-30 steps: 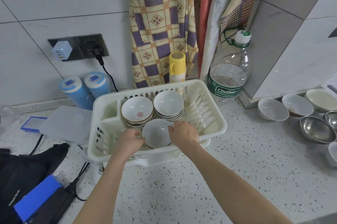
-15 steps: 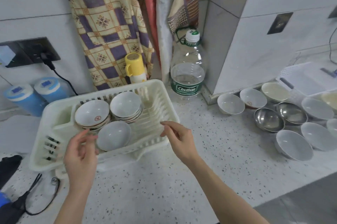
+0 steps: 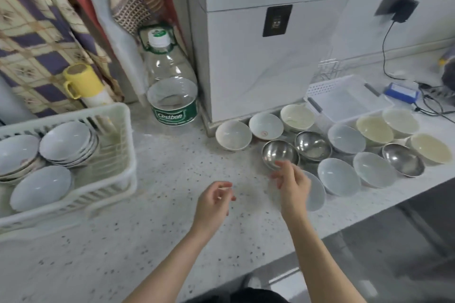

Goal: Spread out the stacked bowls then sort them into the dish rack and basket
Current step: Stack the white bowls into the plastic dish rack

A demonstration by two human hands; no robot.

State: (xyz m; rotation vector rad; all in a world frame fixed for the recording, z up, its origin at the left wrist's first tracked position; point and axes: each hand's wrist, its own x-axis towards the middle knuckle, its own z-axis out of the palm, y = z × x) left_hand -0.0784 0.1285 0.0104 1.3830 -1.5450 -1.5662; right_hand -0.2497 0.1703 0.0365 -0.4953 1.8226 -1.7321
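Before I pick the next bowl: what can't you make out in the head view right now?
- White bowl: mostly hidden behind the right hand.
- Dish rack: its left part is cut off by the frame edge.
- White basket: contents unclear, blurred.
- Left hand: fingertips motion-blurred.

Soft, even light is falling everywhere; motion blur is smearing the whole view, and edges are bending.
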